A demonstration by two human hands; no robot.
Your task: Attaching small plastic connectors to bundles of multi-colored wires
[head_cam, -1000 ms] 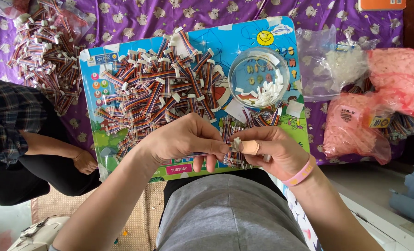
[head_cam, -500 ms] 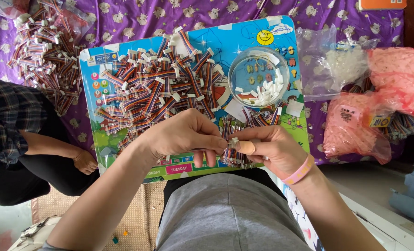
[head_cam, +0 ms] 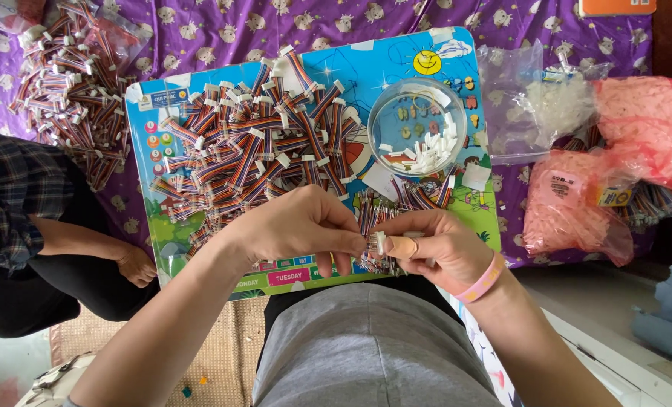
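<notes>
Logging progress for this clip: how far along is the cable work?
Done: a large pile of ribbon cables on the board. In hand: both hands, left hand and right hand, meet at a white connector. Left: loose connectors in the clear bowl.

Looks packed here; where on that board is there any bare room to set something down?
On the colourful board, the top strip between the cable pile and the clear round dish is bare, and so is the lower left corner. The middle is crowded with cables, and the near edge is taken by the left hand and right hand.
</notes>
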